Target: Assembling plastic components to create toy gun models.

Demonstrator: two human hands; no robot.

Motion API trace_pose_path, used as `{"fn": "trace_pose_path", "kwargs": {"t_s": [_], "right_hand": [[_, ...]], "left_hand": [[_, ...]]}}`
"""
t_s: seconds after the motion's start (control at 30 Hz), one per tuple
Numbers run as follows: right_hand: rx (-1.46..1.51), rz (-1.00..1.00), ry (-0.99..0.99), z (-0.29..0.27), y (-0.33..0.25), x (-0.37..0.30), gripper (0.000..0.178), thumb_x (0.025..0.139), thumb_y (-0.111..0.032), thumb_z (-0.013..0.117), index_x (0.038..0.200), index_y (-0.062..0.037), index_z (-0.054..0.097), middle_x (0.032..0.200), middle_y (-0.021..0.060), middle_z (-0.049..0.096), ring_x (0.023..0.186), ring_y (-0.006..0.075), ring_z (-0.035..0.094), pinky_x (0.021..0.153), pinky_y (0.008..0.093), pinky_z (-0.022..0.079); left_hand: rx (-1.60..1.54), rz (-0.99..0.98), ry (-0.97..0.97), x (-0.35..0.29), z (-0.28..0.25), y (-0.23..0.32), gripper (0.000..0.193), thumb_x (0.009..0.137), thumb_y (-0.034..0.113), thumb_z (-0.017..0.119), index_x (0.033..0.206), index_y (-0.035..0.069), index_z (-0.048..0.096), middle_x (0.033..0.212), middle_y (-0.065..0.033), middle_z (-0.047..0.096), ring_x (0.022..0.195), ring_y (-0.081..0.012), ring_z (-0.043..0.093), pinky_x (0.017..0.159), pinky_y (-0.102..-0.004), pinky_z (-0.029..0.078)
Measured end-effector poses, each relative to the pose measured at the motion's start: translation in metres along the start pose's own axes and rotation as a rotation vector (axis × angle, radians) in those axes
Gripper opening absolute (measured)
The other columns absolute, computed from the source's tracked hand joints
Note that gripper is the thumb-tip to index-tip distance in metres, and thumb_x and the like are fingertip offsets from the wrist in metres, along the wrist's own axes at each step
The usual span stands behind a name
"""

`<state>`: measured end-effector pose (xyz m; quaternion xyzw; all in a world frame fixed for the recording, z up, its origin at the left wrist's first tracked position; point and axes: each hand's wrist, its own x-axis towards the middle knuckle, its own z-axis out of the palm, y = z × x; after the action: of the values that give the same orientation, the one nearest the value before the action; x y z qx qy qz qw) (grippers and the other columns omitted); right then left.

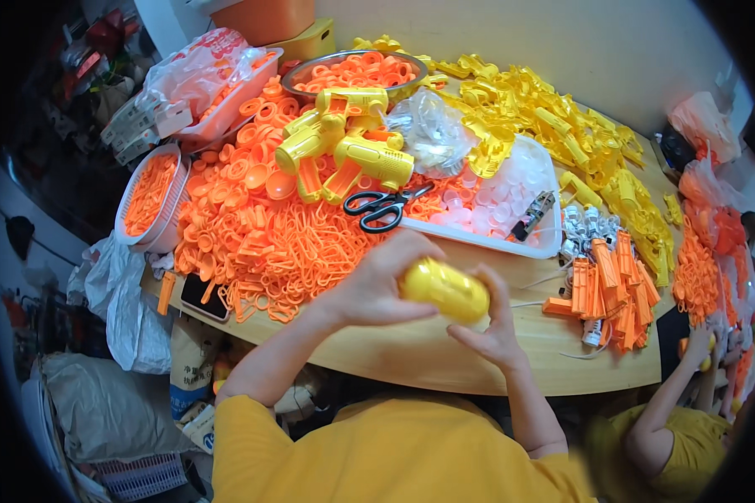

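Observation:
Between both hands, above the front of the table, is a shiny yellow plastic barrel-shaped housing (446, 291). My left hand (387, 281) is curved around its left end, and my right hand (493, 325) has thumb and fingers bent around its right end. Just beyond them lie black-handled scissors (381, 210), spread apart. Behind the scissors, several yellow handled housings (354, 151) are stacked on a heap of orange plastic parts (256, 222). A white tray (486, 237) of translucent caps stands beyond my right hand, with a dark small tool or part (532, 216) on its rim.
Yellow half-shells (554, 117) are piled along the back right. Orange handle pieces (606, 285) and small motors with wires lie at the right. A metal bowl (411, 84), a pink bin (226, 109) and a white basket (176, 205) hold orange parts. Another yellow-clad figure (679, 444) shows at the right.

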<state>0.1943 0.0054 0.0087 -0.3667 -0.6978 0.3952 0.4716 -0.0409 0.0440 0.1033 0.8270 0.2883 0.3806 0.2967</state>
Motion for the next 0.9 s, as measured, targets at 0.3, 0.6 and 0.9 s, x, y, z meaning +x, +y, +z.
{"fn": "trace_pose_path", "kwargs": {"t_s": [0.3,0.6,0.9], "right_hand": [[0.199,0.049,0.361,-0.043,0.017,0.021,0.035,0.086,-0.001,0.062,0.119,-0.0031,0.051,0.113,0.0077,0.059,0.106,0.0153,0.057,0.092,0.0280,0.045],[-0.690,-0.040,0.496,-0.100,0.026,0.150,0.025,0.083,-0.018,0.070,0.083,-0.0034,0.050,0.068,0.0073,0.056,0.060,0.0167,0.057,0.056,0.0309,0.045],[-0.979,0.273,0.265,-0.089,0.066,0.240,0.041,0.076,-0.034,0.064,0.095,0.0012,0.056,0.076,0.0215,0.065,0.076,0.0377,0.066,0.069,0.0472,0.052]], "left_hand": [[0.166,-0.079,0.981,0.086,-0.135,-0.063,0.045,0.079,0.013,0.076,0.112,0.000,0.048,0.104,-0.0090,0.058,0.089,-0.0126,0.059,0.075,-0.0265,0.052],[-0.287,-0.701,1.061,0.077,-0.251,-0.210,0.046,0.078,0.035,0.074,0.107,0.000,0.064,0.093,-0.0106,0.066,0.071,-0.0180,0.065,0.062,-0.0326,0.055],[0.294,-1.058,0.724,0.041,-0.273,-0.242,0.072,0.087,0.065,0.044,0.112,0.000,0.064,0.093,-0.0104,0.065,0.071,-0.0189,0.061,0.056,-0.0341,0.046]]}}
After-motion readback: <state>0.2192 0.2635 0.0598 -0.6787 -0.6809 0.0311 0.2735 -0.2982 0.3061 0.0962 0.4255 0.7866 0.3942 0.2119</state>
